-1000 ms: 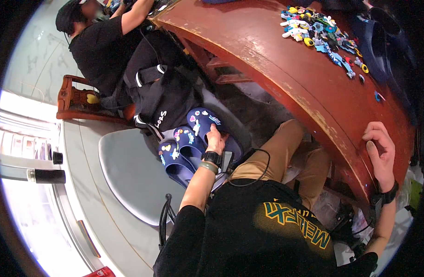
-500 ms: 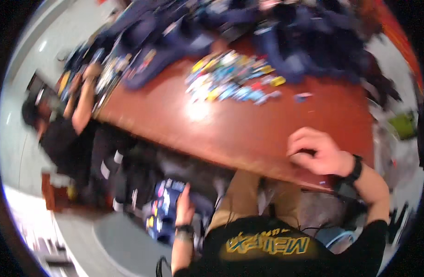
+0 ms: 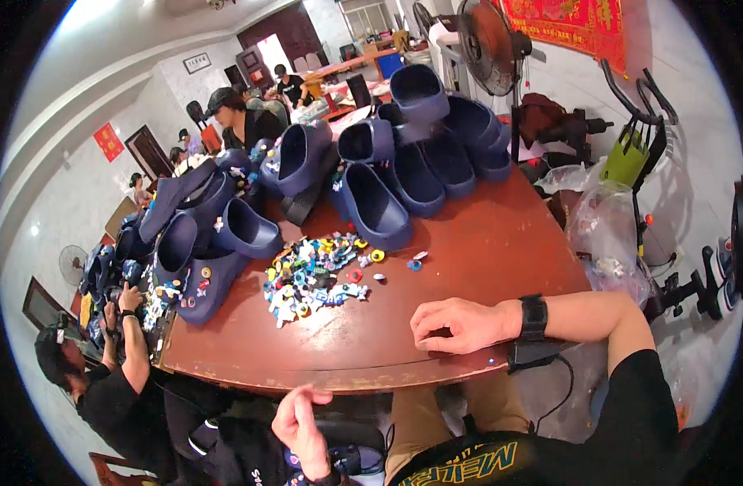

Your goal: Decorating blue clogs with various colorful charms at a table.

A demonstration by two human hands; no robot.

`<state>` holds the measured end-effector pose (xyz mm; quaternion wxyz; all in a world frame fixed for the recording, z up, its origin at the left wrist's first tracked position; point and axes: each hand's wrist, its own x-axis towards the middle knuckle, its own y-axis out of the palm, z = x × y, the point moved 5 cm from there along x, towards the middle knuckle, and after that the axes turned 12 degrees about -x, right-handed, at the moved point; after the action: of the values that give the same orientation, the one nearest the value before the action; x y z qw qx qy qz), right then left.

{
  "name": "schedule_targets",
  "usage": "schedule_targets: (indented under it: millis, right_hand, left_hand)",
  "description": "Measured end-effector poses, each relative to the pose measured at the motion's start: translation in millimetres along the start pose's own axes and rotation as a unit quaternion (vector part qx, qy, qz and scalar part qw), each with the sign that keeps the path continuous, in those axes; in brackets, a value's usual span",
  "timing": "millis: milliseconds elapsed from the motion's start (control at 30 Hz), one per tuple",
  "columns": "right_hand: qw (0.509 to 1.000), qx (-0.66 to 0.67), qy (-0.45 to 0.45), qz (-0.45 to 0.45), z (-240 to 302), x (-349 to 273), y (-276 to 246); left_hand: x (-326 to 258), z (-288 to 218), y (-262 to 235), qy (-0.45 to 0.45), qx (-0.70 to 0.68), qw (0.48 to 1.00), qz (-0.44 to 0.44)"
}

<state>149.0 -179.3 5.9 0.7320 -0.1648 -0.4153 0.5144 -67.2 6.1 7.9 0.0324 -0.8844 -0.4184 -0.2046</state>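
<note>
My right hand (image 3: 464,326) rests on the red-brown table, its fingers curled in toward the thumb and nothing showing in them. Above the table's near edge is my left hand (image 3: 302,428), fingers apart and empty. Below it, partly hidden by that hand, a dark blue clog (image 3: 351,460) with small charms lies beside my leg. A heap of colourful shoe charms (image 3: 315,275) spreads over the table beyond my hands. A few loose charms (image 3: 417,261) lie to its right.
Plain navy clogs (image 3: 375,206) are piled along the table's far side. Charm-covered clogs (image 3: 205,283) stand at the left. A person (image 3: 116,381) handles things at the left corner. A standing fan (image 3: 489,49) and a plastic bag (image 3: 606,235) are off to the right.
The view has tilted up to take in the room. My left hand has let go of the charm-covered clog and lifted clear. My right hand stays curled on the table.
</note>
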Motion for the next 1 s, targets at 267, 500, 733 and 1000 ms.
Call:
schedule_targets:
  millis: [267,500,733,1000]
  right_hand:
    - [0.997,-0.025,0.07,-0.011,-4.7,9.6,-4.1]
    - [0.89,0.077,0.258,-0.369,-90.0,37.7,-137.7]
    - [0.796,0.053,0.382,-0.466,-169.5,93.1,-243.0]
    - [0.786,0.218,0.261,-0.516,-195.2,95.2,-246.2]
  left_hand:
    - [53.0,41.3,43.3,-0.06,-0.081,0.991,0.084]
    - [51.7,64.0,55.1,-0.134,-0.104,0.968,0.186]
    - [52.1,61.2,57.0,-0.156,-0.102,0.963,0.192]
    - [54.7,60.6,61.0,-0.15,-0.09,0.962,0.21]
